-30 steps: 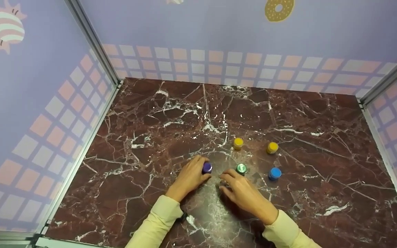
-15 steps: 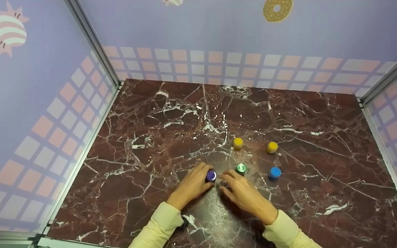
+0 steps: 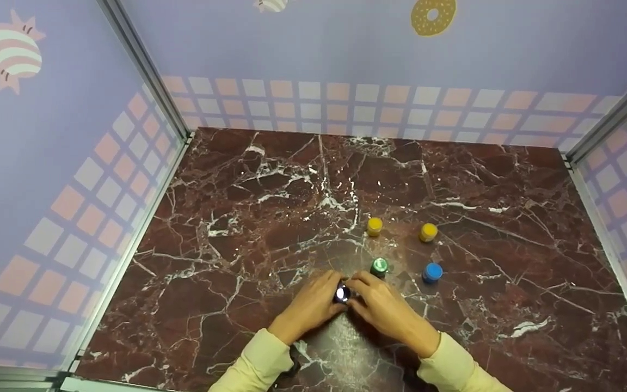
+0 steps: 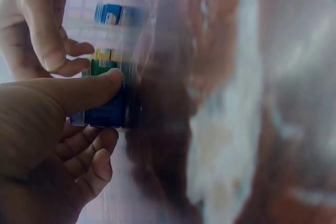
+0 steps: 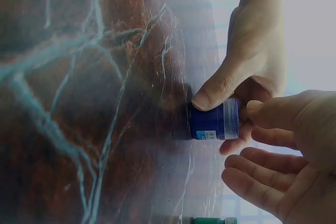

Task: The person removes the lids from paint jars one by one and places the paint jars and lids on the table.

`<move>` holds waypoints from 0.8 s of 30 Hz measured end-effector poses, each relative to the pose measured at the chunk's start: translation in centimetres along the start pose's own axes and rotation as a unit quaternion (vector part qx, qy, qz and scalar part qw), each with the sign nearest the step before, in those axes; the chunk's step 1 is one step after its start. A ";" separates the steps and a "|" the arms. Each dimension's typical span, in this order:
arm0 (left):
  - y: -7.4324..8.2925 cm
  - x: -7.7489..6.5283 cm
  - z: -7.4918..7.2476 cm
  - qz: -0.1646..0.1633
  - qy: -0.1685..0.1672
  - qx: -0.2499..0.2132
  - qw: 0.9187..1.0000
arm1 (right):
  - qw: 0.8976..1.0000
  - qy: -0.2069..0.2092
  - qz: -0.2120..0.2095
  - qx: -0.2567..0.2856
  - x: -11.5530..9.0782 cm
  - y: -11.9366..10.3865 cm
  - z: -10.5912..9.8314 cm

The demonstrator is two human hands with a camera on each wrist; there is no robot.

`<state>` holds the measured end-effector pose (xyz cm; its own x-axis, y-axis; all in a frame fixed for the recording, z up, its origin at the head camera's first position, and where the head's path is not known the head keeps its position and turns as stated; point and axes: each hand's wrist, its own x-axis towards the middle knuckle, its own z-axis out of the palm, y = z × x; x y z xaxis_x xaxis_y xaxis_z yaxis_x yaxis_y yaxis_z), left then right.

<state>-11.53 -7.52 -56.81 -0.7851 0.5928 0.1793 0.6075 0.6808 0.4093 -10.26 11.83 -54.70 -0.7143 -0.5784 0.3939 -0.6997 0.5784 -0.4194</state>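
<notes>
In the head view my left hand grips a small purple-blue jar low in the middle of the table. The right wrist view shows the jar upright, with a clear ribbed lid and a small label near its base. My left thumb lies along the jar's side there. Close on the other side is my right hand, fingers loosely bent and spread, its thumb tip right at the lid. A green-topped jar stands just beyond my right fingers.
Two yellow-topped jars stand farther back, and a blue-topped jar is off to the right. The dark red marble-patterned table is enclosed by printed panels at the back and both sides.
My left hand has drawn the purple-blue jar nearer and to the right, up to my right hand. The right hand has stayed almost still, and the other jars stand where they were.
</notes>
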 end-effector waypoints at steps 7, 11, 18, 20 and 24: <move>0.9 -0.1 0.5 0.017 -0.032 -0.004 0.999 | 0.999 0.014 -0.015 -0.034 -0.6 -0.4 -0.1; 1.3 0.0 0.7 0.022 -0.054 -0.025 0.998 | 0.999 0.006 -0.022 -0.037 -1.2 -0.8 -0.2; 1.7 0.2 1.3 0.030 -0.072 -0.072 0.994 | 0.999 -0.003 -0.019 -0.043 -2.1 -1.0 -0.2; 1.8 0.3 1.4 0.035 -0.075 -0.077 0.994 | 0.999 0.000 -0.018 -0.039 -2.3 -1.0 -0.3; 2.0 0.6 1.4 0.043 -0.075 -0.062 0.994 | 0.999 -0.003 -0.009 -0.041 -2.7 -1.1 -0.5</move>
<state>-10.60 -5.24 -57.17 -0.6984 0.7105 0.0858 0.6447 0.5726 0.5064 -7.61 13.02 -54.93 -0.7022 -0.5915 0.3963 -0.7108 0.6138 -0.3434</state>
